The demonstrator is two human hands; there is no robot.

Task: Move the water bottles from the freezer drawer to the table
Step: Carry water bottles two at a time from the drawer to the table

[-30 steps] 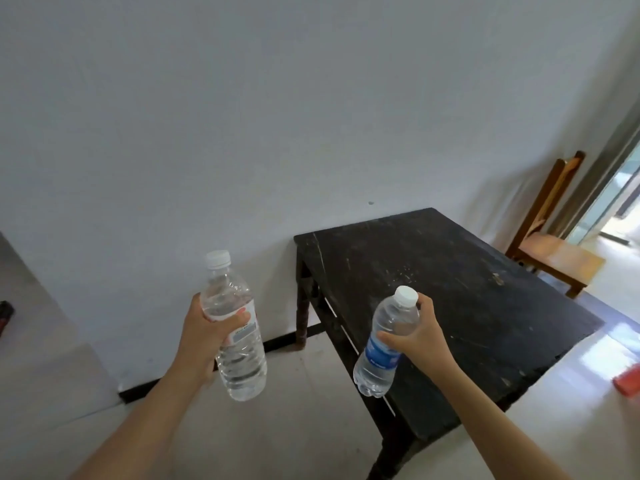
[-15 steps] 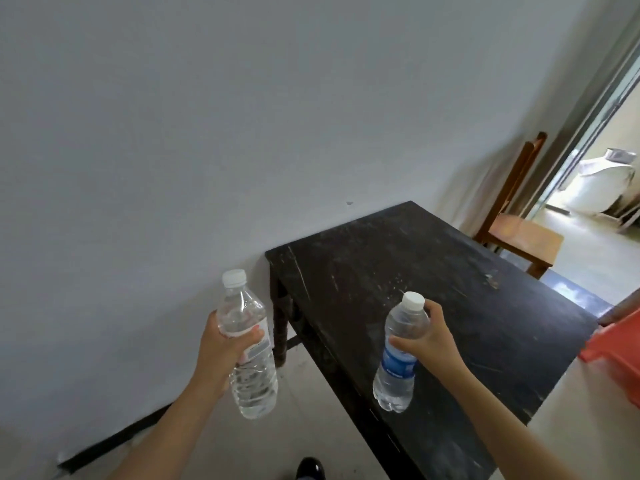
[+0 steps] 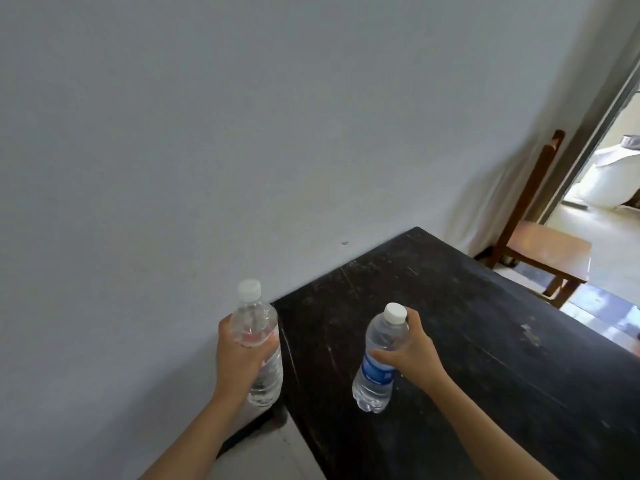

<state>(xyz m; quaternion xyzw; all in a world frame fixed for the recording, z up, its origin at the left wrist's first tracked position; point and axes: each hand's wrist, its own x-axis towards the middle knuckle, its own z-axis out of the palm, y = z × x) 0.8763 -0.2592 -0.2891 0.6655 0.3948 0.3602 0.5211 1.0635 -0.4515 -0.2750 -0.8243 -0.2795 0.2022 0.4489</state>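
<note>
My left hand (image 3: 239,355) grips a clear water bottle (image 3: 258,337) with a white cap, upright, just beyond the left edge of the black table (image 3: 467,341). My right hand (image 3: 408,355) holds a second water bottle with a blue label (image 3: 379,362) around its upper half, hanging above the tabletop near the left end. Whether its base touches the surface I cannot tell. The freezer drawer is out of view.
A plain grey wall (image 3: 207,150) runs behind the table. A wooden chair (image 3: 543,244) stands past the table's far end, beside an open doorway (image 3: 613,174) with a white sack beyond it. Pale floor shows below the table's left edge.
I have come closer to the table, which now fills more of the view. Both bottles have moved toward it; the blue-labelled one now hangs over the tabletop.
</note>
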